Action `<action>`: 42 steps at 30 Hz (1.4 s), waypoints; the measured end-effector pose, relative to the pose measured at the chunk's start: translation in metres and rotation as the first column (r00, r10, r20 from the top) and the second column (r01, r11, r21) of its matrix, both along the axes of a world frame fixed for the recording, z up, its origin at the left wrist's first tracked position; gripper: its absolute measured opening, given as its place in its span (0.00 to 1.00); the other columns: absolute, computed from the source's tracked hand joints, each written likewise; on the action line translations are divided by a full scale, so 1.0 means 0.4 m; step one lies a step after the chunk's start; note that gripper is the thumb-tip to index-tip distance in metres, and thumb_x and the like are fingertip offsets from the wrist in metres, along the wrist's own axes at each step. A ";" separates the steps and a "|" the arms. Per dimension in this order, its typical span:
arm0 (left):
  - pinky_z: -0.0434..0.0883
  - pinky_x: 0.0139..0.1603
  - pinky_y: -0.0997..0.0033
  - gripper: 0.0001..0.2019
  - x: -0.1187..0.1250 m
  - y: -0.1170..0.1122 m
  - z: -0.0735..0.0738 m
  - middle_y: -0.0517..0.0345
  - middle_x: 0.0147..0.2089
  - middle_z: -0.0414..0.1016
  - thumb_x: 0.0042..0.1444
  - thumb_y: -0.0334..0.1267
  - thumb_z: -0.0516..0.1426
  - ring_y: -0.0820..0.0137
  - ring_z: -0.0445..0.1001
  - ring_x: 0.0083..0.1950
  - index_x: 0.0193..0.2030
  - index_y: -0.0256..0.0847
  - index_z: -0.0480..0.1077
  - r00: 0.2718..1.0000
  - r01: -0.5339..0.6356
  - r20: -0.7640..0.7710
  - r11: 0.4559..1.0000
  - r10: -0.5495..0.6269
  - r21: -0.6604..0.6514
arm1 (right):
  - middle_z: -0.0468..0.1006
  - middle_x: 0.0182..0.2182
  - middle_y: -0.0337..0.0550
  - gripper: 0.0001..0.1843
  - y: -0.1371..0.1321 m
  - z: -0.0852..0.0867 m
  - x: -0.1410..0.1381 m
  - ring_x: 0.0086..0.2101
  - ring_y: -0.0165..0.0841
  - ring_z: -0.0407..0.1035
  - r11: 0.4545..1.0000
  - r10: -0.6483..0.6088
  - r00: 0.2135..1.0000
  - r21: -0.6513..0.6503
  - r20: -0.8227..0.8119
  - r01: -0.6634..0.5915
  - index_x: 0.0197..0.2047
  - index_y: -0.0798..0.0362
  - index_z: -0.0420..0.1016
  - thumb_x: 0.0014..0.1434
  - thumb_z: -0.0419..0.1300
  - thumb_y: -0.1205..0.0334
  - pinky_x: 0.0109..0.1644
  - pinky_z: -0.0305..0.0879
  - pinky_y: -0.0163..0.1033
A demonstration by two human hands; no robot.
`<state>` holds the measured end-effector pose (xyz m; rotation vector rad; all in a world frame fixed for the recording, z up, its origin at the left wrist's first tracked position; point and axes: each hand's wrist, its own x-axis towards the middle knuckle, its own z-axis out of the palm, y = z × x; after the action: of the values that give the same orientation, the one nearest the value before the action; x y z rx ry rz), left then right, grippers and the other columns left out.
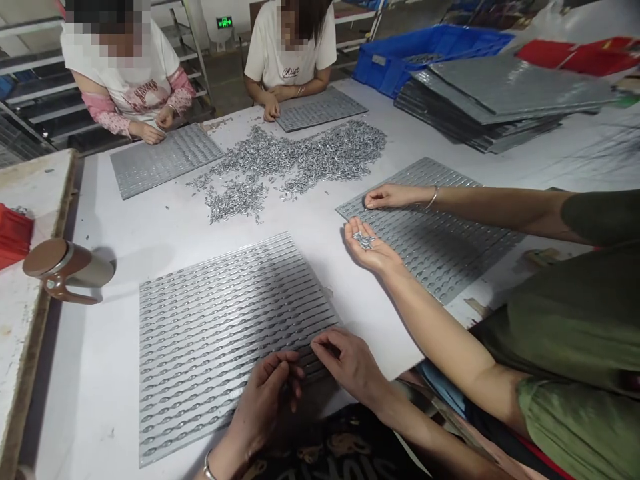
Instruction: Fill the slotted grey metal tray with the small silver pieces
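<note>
Tray (225, 320), grey, ribbed and cut with rows of slots, lies flat on the table (150, 220) directly before the person, its near edge close to the table's own. Most of its slots look filled with small metal pieces. Left hand (267, 397) hangs over the near edge with fingers curled inward and tips drawn together; whether they pinch a piece cannot be told. Right hand (350, 360) rests at the tray's near right corner, fingers bent, thumb and forefinger close together on the ribs; any piece between them is hidden.

Pile (300, 160) of loose pieces lies well apart, at the table's middle. A co-worker's hand (373, 248), cupped and holding a few pieces, hovers between the tray and a second tray (450, 260).

Risks, as judged: the pieces are small and smooth, so one may slip from the fingertips and roll off the near edge. A press or nudge at the corner may shift the tray and jolt seated pieces out of their slots. The mug (67, 270), lying on its side at the left, could roll.
</note>
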<state>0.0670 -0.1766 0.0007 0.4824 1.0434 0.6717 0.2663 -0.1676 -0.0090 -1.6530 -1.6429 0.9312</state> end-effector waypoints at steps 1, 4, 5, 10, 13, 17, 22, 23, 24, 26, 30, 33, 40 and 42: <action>0.64 0.24 0.75 0.24 -0.007 0.002 0.002 0.53 0.36 0.78 0.53 0.53 0.67 0.73 0.71 0.28 0.47 0.36 0.73 1.000 0.020 -0.022 1.000 -0.020 0.012 | 0.81 0.29 0.39 0.09 0.002 -0.011 -0.005 0.34 0.38 0.78 1.000 -0.008 1.000 0.001 0.019 0.008 0.30 0.45 0.76 0.62 0.59 0.58 0.39 0.73 0.43; 0.63 0.23 0.75 0.22 -0.020 0.004 0.007 0.55 0.35 0.78 0.55 0.54 0.65 0.74 0.70 0.27 0.46 0.39 0.69 0.998 0.048 -0.047 0.998 -0.046 0.031 | 0.82 0.29 0.38 0.09 0.002 -0.036 -0.020 0.34 0.39 0.79 1.000 -0.021 0.998 0.008 0.064 0.021 0.30 0.45 0.76 0.62 0.60 0.59 0.38 0.73 0.43; 0.63 0.23 0.75 0.22 -0.021 0.003 0.007 0.55 0.35 0.78 0.54 0.53 0.65 0.73 0.70 0.27 0.45 0.40 0.68 0.998 0.042 -0.045 0.999 -0.040 0.033 | 0.81 0.29 0.38 0.09 0.001 -0.043 -0.024 0.34 0.39 0.79 1.000 -0.026 0.997 0.013 0.078 0.025 0.30 0.45 0.75 0.62 0.60 0.59 0.38 0.73 0.43; 0.65 0.25 0.75 0.20 -0.013 0.002 0.008 0.55 0.36 0.79 0.56 0.55 0.64 0.72 0.72 0.28 0.41 0.42 0.65 0.999 0.014 -0.040 0.999 -0.012 0.045 | 0.80 0.27 0.39 0.09 -0.005 -0.058 -0.030 0.32 0.39 0.78 0.999 -0.048 0.987 0.014 0.154 0.046 0.28 0.46 0.73 0.61 0.60 0.58 0.36 0.71 0.43; 0.65 0.25 0.74 0.20 -0.010 0.001 0.010 0.54 0.36 0.77 0.57 0.56 0.63 0.72 0.71 0.29 0.41 0.40 0.68 0.999 0.036 -0.034 0.997 -0.034 0.075 | 0.80 0.27 0.38 0.09 -0.009 -0.057 -0.029 0.31 0.37 0.78 0.999 -0.036 0.988 0.021 0.152 0.034 0.30 0.45 0.73 0.62 0.59 0.57 0.35 0.71 0.41; 0.66 0.28 0.74 0.23 -0.011 -0.004 0.005 0.55 0.36 0.75 0.57 0.58 0.62 0.71 0.71 0.31 0.43 0.38 0.73 0.998 0.057 -0.036 0.994 -0.054 0.092 | 0.80 0.27 0.37 0.09 -0.012 -0.067 -0.028 0.30 0.36 0.78 0.997 -0.024 0.986 0.081 0.166 0.011 0.30 0.45 0.72 0.63 0.59 0.56 0.32 0.70 0.39; 0.56 0.23 0.76 0.27 -0.010 -0.006 0.002 0.59 0.28 0.70 0.54 0.62 0.63 0.76 0.63 0.24 0.40 0.35 0.77 0.983 0.137 -0.139 0.985 -0.122 0.101 | 0.78 0.24 0.39 0.14 0.002 -0.089 -0.024 0.26 0.32 0.76 0.989 -0.046 0.983 0.145 0.180 0.020 0.29 0.47 0.69 0.64 0.59 0.50 0.26 0.61 0.35; 0.55 0.22 0.75 0.28 -0.010 -0.006 0.004 0.59 0.27 0.69 0.54 0.63 0.62 0.76 0.62 0.23 0.39 0.34 0.77 0.977 0.162 -0.158 0.982 -0.145 0.099 | 0.77 0.24 0.39 0.14 0.004 -0.084 -0.023 0.26 0.32 0.76 0.990 -0.058 0.984 0.136 0.170 0.035 0.29 0.47 0.69 0.63 0.60 0.50 0.25 0.61 0.34; 0.54 0.22 0.75 0.29 -0.010 -0.006 0.007 0.59 0.26 0.69 0.54 0.64 0.62 0.77 0.62 0.23 0.39 0.34 0.77 0.970 0.188 -0.173 0.977 -0.170 0.098 | 0.77 0.24 0.38 0.13 0.005 -0.075 -0.022 0.26 0.32 0.76 0.991 -0.067 0.986 0.122 0.153 0.048 0.30 0.47 0.69 0.63 0.62 0.51 0.26 0.62 0.34; 0.53 0.23 0.75 0.29 -0.010 -0.005 0.013 0.59 0.25 0.68 0.55 0.64 0.61 0.77 0.61 0.22 0.36 0.34 0.77 0.958 0.239 -0.186 0.965 -0.217 0.108 | 0.78 0.27 0.38 0.08 -0.001 -0.039 -0.019 0.29 0.33 0.77 0.996 -0.038 0.995 0.082 0.096 0.030 0.33 0.46 0.70 0.63 0.63 0.55 0.29 0.69 0.36; 0.49 0.22 0.74 0.28 -0.005 -0.009 0.016 0.62 0.22 0.64 0.56 0.63 0.60 0.78 0.56 0.21 0.27 0.35 0.72 0.939 0.340 -0.114 0.931 -0.326 0.136 | 0.82 0.33 0.34 0.06 -0.039 0.060 -0.012 0.36 0.31 0.79 0.982 0.189 0.979 -0.012 -0.078 -0.191 0.38 0.44 0.74 0.68 0.57 0.57 0.40 0.75 0.34; 0.50 0.22 0.74 0.28 0.003 -0.015 0.005 0.63 0.21 0.63 0.56 0.64 0.59 0.78 0.56 0.20 0.26 0.36 0.70 0.917 0.398 -0.068 0.908 -0.392 0.135 | 0.81 0.30 0.32 0.12 -0.062 0.096 -0.003 0.34 0.28 0.79 0.953 0.261 0.951 -0.114 -0.166 -0.282 0.36 0.45 0.73 0.70 0.53 0.56 0.38 0.74 0.29; 0.57 0.25 0.75 0.25 -0.009 -0.023 -0.020 0.59 0.28 0.70 0.57 0.62 0.61 0.74 0.65 0.26 0.42 0.37 0.73 0.901 0.424 -0.151 0.899 -0.407 0.107 | 0.80 0.32 0.39 0.10 -0.044 0.006 0.009 0.35 0.34 0.77 0.997 0.068 0.993 -0.040 0.091 -0.065 0.34 0.47 0.73 0.68 0.54 0.61 0.40 0.73 0.36; 0.58 0.24 0.75 0.25 -0.014 -0.023 -0.018 0.59 0.30 0.73 0.57 0.61 0.61 0.74 0.65 0.25 0.44 0.39 0.70 0.912 0.404 -0.117 0.910 -0.393 0.090 | 0.80 0.33 0.40 0.10 -0.039 -0.015 -0.001 0.36 0.34 0.77 0.996 0.084 0.983 -0.027 0.162 -0.081 0.34 0.49 0.73 0.67 0.54 0.63 0.41 0.72 0.38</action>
<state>0.0614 -0.1859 -0.0064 0.8086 0.9607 0.3442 0.2659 -0.1834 -0.0151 -1.7248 -1.8289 0.8743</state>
